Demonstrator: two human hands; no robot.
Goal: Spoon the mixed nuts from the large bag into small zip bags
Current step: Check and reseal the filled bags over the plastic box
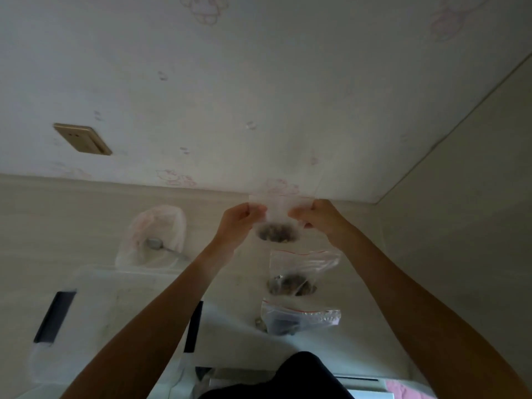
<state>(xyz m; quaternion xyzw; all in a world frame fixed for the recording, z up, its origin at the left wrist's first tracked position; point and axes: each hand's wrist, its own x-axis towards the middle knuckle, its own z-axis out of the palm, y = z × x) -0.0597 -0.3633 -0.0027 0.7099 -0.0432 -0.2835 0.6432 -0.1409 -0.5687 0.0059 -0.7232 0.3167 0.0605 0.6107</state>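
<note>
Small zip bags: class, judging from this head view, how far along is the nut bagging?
Done: two small zip bags, one and another, lie on the table with nuts inside. In hand: the left hand and right hand pinch the top of a third bag holding nuts. Left: the spoon rests in the large bag; its remaining contents cannot be seen.

Bare forearms, no sleeves; dark garment [290,378] at lower edge.

A single head-worn wide camera looked forward and down, close over the desk [72,226] toward the wall [259,82].
</note>
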